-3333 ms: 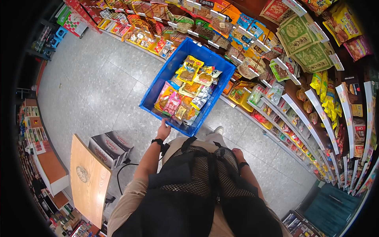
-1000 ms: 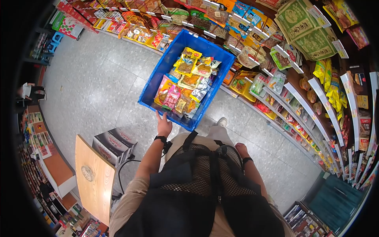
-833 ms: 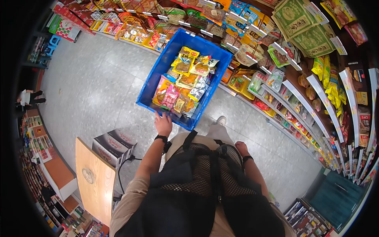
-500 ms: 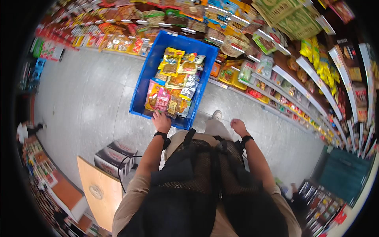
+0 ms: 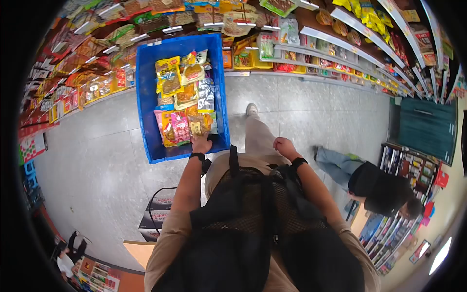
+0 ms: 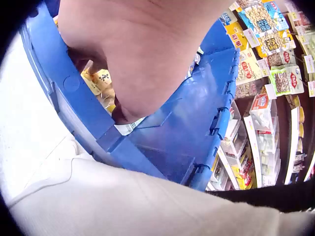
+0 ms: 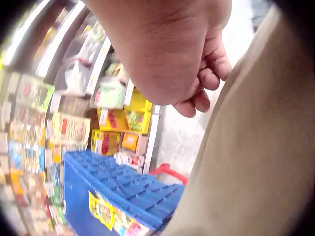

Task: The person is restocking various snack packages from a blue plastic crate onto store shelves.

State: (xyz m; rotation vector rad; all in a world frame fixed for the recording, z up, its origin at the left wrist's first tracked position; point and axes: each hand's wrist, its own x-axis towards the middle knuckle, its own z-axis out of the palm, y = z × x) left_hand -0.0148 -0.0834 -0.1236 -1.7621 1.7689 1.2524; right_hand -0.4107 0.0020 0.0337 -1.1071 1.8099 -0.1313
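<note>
A blue plastic bin holds several snack packets, among them a yellow one and a pink one. My left hand reaches over the bin's near rim, its fingertips right at the lower edge of a brown packet with a pale label. In the left wrist view the packets show under the left hand, with its fingertips partly hidden; I cannot tell whether they grip one. My right hand hangs beside my thigh, fingers loosely curled around nothing, as the right wrist view also shows.
Shelves of hanging snacks stand right behind the bin and continue to the right. Another person bends near a rack at the right, and one in white is far left. Cartons and a wooden board lie behind on the left.
My left hand has gone from the bin's near rim to the packets inside. My view has turned right, so bin and shelves shift left; the bent-over person now shows fully.
</note>
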